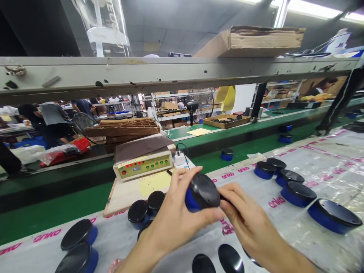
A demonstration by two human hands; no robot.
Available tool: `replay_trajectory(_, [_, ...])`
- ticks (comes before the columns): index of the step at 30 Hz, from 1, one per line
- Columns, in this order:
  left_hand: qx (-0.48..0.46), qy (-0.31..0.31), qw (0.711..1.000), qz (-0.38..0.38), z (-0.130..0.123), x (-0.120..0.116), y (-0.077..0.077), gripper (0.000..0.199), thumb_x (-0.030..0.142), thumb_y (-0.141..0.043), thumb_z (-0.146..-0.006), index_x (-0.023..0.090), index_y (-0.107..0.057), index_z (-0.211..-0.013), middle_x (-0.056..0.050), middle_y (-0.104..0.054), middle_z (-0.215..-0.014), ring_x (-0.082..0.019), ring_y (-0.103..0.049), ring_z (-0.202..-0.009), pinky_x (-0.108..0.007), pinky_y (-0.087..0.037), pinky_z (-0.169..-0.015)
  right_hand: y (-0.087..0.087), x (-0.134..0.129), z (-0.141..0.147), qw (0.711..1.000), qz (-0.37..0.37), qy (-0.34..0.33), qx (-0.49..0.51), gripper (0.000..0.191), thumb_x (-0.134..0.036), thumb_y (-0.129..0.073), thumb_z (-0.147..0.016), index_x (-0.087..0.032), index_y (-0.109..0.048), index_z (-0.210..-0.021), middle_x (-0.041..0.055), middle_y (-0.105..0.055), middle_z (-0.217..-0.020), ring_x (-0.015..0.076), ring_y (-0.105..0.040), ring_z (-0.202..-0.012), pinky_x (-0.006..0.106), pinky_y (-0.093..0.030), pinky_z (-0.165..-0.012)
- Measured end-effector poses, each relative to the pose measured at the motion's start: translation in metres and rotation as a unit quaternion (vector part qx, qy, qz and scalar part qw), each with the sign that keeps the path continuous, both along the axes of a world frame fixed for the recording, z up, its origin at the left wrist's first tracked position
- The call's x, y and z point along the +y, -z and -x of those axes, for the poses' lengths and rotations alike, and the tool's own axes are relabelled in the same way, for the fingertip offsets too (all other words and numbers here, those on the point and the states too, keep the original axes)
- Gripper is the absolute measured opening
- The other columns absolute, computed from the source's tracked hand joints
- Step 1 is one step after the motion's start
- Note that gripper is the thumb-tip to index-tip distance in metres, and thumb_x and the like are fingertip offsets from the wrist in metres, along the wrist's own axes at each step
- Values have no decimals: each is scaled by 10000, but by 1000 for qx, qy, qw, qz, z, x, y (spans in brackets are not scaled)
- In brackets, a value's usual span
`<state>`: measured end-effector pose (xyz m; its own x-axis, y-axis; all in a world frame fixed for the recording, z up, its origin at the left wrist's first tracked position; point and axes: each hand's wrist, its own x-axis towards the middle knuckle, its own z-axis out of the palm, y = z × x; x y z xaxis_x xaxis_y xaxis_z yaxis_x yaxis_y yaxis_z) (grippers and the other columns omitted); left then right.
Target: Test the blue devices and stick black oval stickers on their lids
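Note:
My left hand (182, 214) is closed round a blue round case with a glossy black top (205, 189), held tilted above the bench. Against the case's right side, my right hand (247, 212) pinches something dark; its kind is mostly hidden by the fingers. More blue-and-black round cases (297, 191) stand on the right, and others sit to the left, such as one case (78, 235). Below my hands lie loose black discs (231, 258) on the plastic-covered bench.
Behind my left hand stands a cream control box (143, 165) with lit lamps on a board. A green conveyor belt (210, 163) runs behind the bench, carrying several cases. A metal shelf beam (170, 72) crosses overhead, with a cardboard box (264, 40) on it. People work in the background.

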<state>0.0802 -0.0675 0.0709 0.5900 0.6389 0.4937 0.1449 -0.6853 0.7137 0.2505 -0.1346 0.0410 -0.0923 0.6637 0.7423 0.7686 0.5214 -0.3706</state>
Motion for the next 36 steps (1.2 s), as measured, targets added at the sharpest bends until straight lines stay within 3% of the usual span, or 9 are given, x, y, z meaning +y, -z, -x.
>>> replay_trajectory(2, [20,-6,992,-128,-4,-2,6,728,403,-717,-736,278,-350,-1352,-82,-371,-1220,-242,-423,-1188,-389,-401,-1020,22,8,-1,998,-1,-14,53,222,-124,-354,-940,-216,-482,-1096,49,-529,-921,144,-567,-810,228,-488,-679])
replay_trajectory(5, [3,7,957,-290,-9,-4,13,607,215,-666,-795,203,-371,-1325,-94,-360,-1188,-264,-345,-1244,-438,-359,-1069,46,15,-1,994,-40,-19,100,245,-129,-355,-931,-230,-467,-1124,47,-538,-939,157,-565,-843,246,-495,-718])
replay_trajectory(9, [-28,24,898,-438,-13,-5,13,385,72,-603,-809,142,-487,-1169,-68,-376,-1095,-265,-349,-1243,-418,-409,-1050,54,13,-1,992,-64,-23,107,244,-124,-375,-909,-226,-479,-1105,49,-543,-926,175,-558,-845,269,-497,-719])
replay_trajectory(12, [-19,17,869,-494,-17,-5,13,285,47,-595,-804,138,-553,-1071,-52,-366,-1029,-253,-364,-1242,-396,-438,-1034,56,11,-3,992,-63,-19,106,236,-101,-384,-887,-217,-489,-1064,42,-537,-883,172,-552,-800,272,-494,-686])
replay_trajectory(16, [-7,2,865,-502,-19,-5,14,252,54,-597,-797,170,-588,-1020,-44,-351,-978,-245,-388,-1208,-407,-471,-994,63,11,-6,993,-50,-7,105,196,-98,-392,-880,-205,-504,-999,39,-521,-839,172,-545,-779,282,-495,-676])
replay_trajectory(24, [31,24,876,-480,-13,-4,12,327,17,-462,-758,132,-582,-1040,-97,-373,-1040,-241,-384,-1133,-445,-450,-983,63,12,-6,992,-64,-8,111,211,-117,-400,-907,-219,-482,-1073,35,-552,-861,146,-560,-761,227,-496,-672])
replay_trajectory(28, [65,16,908,-413,-10,-1,16,257,103,-509,-834,162,-543,-1082,-84,-409,-993,-251,-408,-1129,-427,-480,-925,61,13,-12,995,-20,-20,94,163,-204,-444,-923,-222,-501,-1074,28,-559,-823,144,-566,-697,219,-494,-607])
replay_trajectory(33, [143,42,956,-252,-6,4,13,741,348,-638,-816,245,-200,-1405,-138,-372,-1314,-251,-427,-1175,-429,-465,-938,38,8,-14,999,-4,-34,-7,143,-190,-429,-938,-198,-572,-934,-5,-533,-654,122,-541,-554,223,-421,-484])
replay_trajectory(36, [131,22,962,-238,-5,3,7,692,244,-645,-801,232,-248,-1368,-106,-464,-1285,-258,-429,-1146,-481,-394,-984,17,-5,-29,989,-59,27,-132,129,-163,-476,-911,-190,-602,-917,1,-576,-642,121,-538,-515,247,-372,-452])
